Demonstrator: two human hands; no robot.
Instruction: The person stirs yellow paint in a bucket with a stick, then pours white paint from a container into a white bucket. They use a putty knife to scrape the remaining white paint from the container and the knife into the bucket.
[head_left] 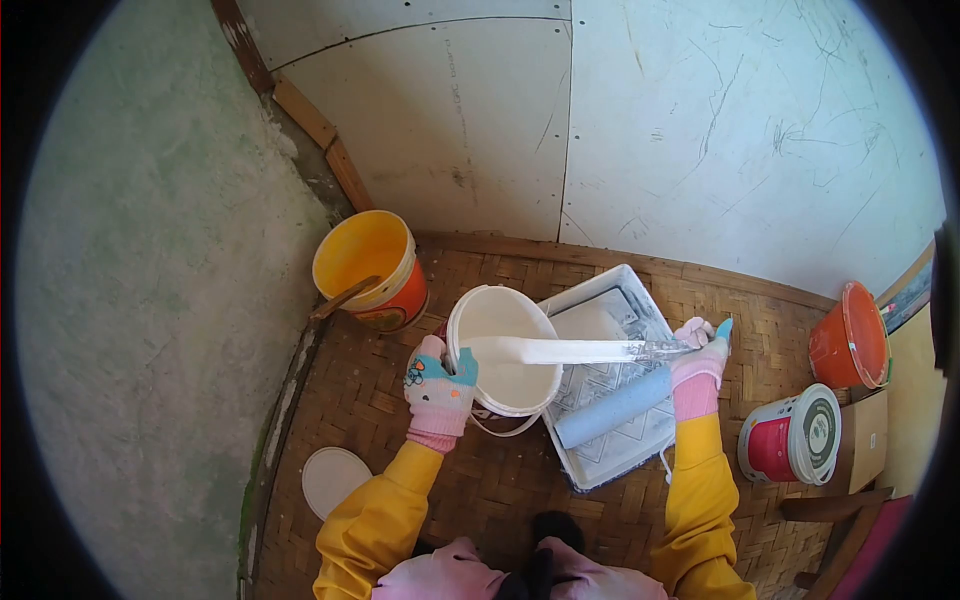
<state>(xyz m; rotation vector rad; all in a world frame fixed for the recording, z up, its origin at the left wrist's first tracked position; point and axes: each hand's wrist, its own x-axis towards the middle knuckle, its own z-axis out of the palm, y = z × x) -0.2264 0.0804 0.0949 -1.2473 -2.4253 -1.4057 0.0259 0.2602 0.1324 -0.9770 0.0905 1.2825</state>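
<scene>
My left hand (440, 390), in a patterned work glove, grips the left rim of a white paint bucket (548, 375). White paint coats the bucket's inside. In the gloved fingers of my right hand (702, 362) is the handle end of a stirring stick (585, 351). Thick white paint covers most of that stick, and its wider end lies over the bucket's mouth. Beneath my right hand and the stick sits a paint tray (600, 473) with white and grey paint on it. A pale blue paint roller (615, 408) rests across the tray.
An orange-yellow bucket (405, 290) with a wooden stick stands back left. A round white lid (335, 482) lies on the woven floor (480, 262). To the right are a red bucket (840, 345), a lidded paint tub (775, 440), a cardboard box (868, 440) and a wooden chair (835, 508).
</scene>
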